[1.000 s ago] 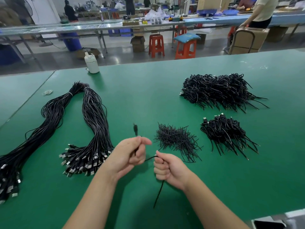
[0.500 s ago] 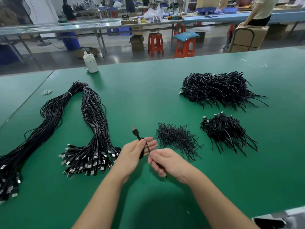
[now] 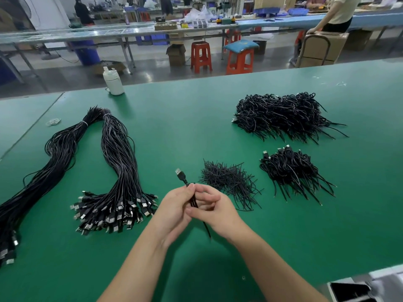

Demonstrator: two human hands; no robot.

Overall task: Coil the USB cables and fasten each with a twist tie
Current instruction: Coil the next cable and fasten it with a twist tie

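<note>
My left hand (image 3: 174, 209) grips a folded black USB cable (image 3: 193, 201) over the green table (image 3: 196, 127); its USB plug (image 3: 180, 173) sticks up beyond my thumb. My right hand (image 3: 214, 211) is pressed against the left, with its fingers curled round the same cable. One cable end hangs out below my hands. A pile of black twist ties (image 3: 229, 182) lies just right of my hands. Two heaps of coiled cables lie further right, a small one (image 3: 292, 171) and a large one (image 3: 283, 116).
A long bundle of uncoiled USB cables (image 3: 117, 171) loops across the left of the table, its plugs near my left forearm. A white bottle (image 3: 113, 82) stands at the far edge. A phone (image 3: 351, 290) lies at the bottom right corner. Stools and workbenches stand beyond.
My hands have come together, and the loose cable that trailed below my right hand has been gathered into a short fold between both hands. The plug stands higher.
</note>
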